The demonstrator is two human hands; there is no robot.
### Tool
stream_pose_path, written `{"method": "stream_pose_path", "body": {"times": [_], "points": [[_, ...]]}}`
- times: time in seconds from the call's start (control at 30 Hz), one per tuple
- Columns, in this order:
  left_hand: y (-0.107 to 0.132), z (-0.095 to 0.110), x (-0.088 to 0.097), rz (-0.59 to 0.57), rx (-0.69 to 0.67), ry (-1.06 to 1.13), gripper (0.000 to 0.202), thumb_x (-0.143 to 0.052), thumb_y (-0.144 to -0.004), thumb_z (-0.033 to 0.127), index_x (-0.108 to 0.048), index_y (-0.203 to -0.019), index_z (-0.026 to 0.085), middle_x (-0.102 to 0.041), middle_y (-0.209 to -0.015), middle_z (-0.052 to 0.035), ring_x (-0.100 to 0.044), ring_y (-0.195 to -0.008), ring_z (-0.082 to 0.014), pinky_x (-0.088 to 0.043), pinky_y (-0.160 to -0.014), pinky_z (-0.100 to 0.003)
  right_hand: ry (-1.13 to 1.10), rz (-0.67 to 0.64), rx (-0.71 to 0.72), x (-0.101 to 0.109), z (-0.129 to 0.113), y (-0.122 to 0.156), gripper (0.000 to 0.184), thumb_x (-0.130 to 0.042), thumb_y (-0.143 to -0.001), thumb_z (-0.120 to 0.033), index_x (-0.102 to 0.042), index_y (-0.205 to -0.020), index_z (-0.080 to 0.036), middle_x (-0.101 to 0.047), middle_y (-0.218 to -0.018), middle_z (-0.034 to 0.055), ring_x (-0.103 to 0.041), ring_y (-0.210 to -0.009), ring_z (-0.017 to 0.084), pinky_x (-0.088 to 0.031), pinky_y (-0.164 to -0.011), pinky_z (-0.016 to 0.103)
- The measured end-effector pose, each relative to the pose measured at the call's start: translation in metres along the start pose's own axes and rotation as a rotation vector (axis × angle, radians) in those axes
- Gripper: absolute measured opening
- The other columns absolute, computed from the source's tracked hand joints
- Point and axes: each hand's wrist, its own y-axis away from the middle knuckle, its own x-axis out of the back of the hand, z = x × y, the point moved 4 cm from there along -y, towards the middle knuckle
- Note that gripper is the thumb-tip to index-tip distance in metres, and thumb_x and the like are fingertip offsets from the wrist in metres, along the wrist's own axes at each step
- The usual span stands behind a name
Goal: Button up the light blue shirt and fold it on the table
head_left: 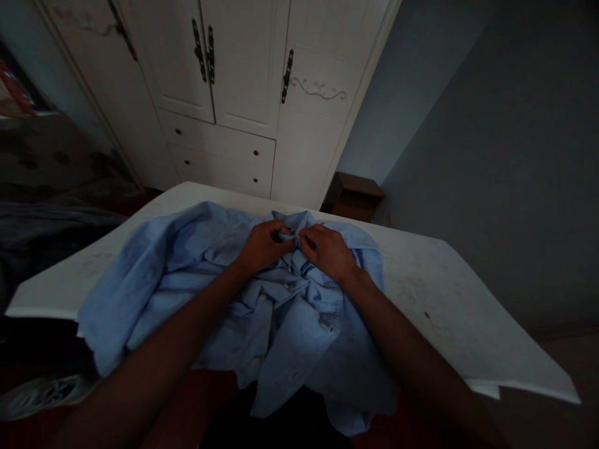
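Note:
A light blue button-up shirt (pixel 187 249) lies spread and rumpled over the table, its collar at the far edge and its hem hanging over the near edge. Just below the collar, my left hand (pixel 266 244) pinches the fabric of the front. My right hand (pixel 329 252) grips the other side of the front right beside it, the fingertips almost meeting. Whatever small part sits between the fingertips is hidden. Lower down, the front hangs apart, with pale buttons showing on one edge and buttonholes on the other.
The white table (pixel 430 280) has angled corners and some stains. Behind it stands a white wardrobe (pixel 243 68) with dark handles and drawers. A small brown wooden cabinet (pixel 358 193) is by the wall. At the lower left is a shoe (pixel 47 394); dark cloth (pixel 42 237) lies farther left.

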Motion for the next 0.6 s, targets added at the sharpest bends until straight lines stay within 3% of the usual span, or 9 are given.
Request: {"method": "stream_pose_path", "body": {"times": [0.17, 0.3, 0.43, 0.6], "points": [[-0.003, -0.003, 0.001, 0.003, 0.079, 0.105, 0.019, -0.069, -0.063, 0.033, -0.062, -0.067, 0.016, -0.067, -0.068, -0.0013, -0.059, -0.058, -0.0131, -0.045, -0.053, -0.023, -0.478, 0.157, -0.218, -0.005, 0.017, 0.003, 0.012, -0.061, -0.078, -0.024, -0.072, -0.079, -0.017, -0.067, -0.070, 0.0017, -0.060, -0.063, 0.014, -0.045, -0.062, 0.025], [-0.004, -0.004, 0.002, 0.010, 0.097, 0.188, 0.019, -0.070, -0.062, 0.032, -0.061, -0.066, 0.016, -0.066, -0.067, -0.0005, -0.058, -0.056, -0.0121, -0.045, -0.051, -0.022, -0.847, 0.157, -0.395, -0.017, 0.028, 0.004, 0.016, -0.068, -0.069, -0.031, -0.072, -0.075, -0.016, -0.068, -0.066, 0.0005, -0.059, -0.057, 0.013, -0.044, -0.055, 0.023], [-0.004, -0.004, 0.005, 0.013, 0.128, 0.234, 0.018, -0.072, -0.061, 0.030, -0.061, -0.067, 0.017, -0.063, -0.059, 0.0021, -0.055, -0.051, -0.0103, -0.043, -0.047, -0.020, -0.963, 0.133, -0.424, -0.021, 0.030, 0.004, 0.017, -0.072, -0.067, -0.032, -0.072, -0.076, -0.018, -0.069, -0.068, -0.0001, -0.059, -0.057, 0.011, -0.045, -0.055, 0.023], [-0.003, -0.008, 0.005, -0.008, 0.201, 0.331, 0.021, -0.075, -0.059, 0.030, -0.061, -0.068, 0.017, -0.062, -0.058, 0.0023, -0.054, -0.051, -0.0100, -0.042, -0.048, -0.020, -0.915, 0.131, -0.363, -0.021, 0.030, 0.004, 0.018, -0.071, -0.072, -0.035, -0.073, -0.080, -0.019, -0.070, -0.073, 0.0006, -0.061, -0.062, 0.013, -0.047, -0.060, 0.025]]}}
